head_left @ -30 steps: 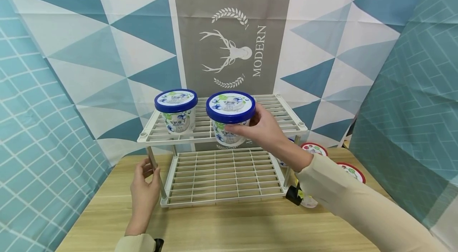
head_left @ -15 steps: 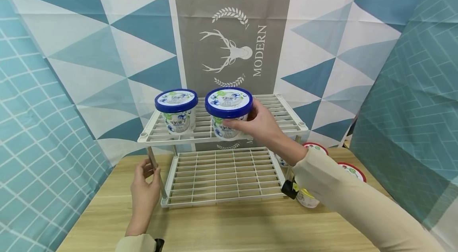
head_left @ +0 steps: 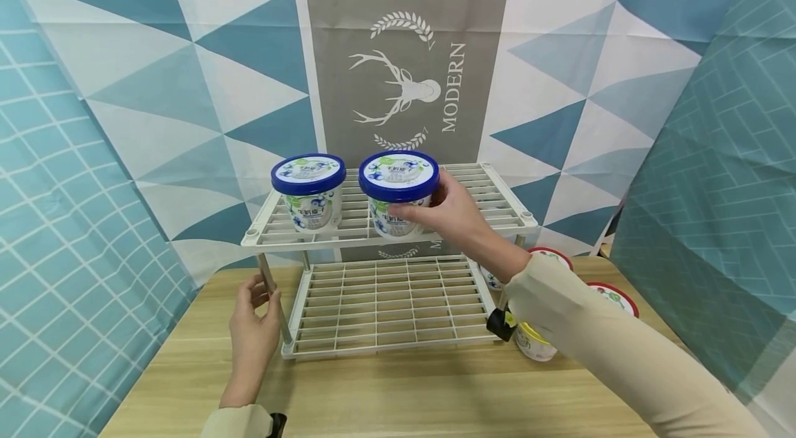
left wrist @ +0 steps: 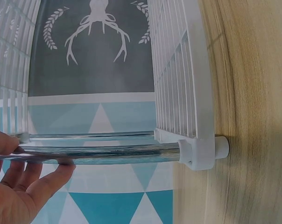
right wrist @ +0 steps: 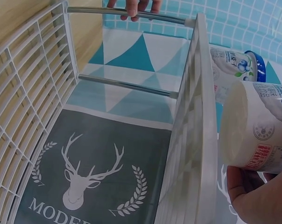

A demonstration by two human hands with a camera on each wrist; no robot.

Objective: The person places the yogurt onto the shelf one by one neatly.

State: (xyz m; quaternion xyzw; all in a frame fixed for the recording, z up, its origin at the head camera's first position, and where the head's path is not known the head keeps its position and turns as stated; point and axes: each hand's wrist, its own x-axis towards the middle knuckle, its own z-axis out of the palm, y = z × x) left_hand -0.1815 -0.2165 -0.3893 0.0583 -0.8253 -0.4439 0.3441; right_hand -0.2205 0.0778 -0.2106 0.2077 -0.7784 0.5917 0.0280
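Note:
My right hand point(head_left: 457, 217) grips a blue-lidded tub point(head_left: 399, 172) by its side, over the front of the rack's upper shelf point(head_left: 485, 197). In the right wrist view the tub's base point(right wrist: 234, 128) is very close to the shelf edge; whether it touches the bars I cannot tell. To its left, a matching blue-lidded tub point(head_left: 309, 175) stands upright on the same shelf, a small gap away. My left hand point(head_left: 255, 334) holds the rack's front left post point(left wrist: 122, 151) between thumb and fingers, just below the upper shelf.
The rack's lower shelf point(head_left: 385, 303) is a white wire grid above the wooden table point(head_left: 373, 396). Right of the rack, partly behind my right sleeve, are a yellow-rimmed tub point(head_left: 535, 345) and two red-lidded tubs. A patterned cloth point(head_left: 535, 44) hangs behind.
My right hand has lowered the blue-lidded tub a little and carried it slightly back over the upper shelf. My left hand stays on the post.

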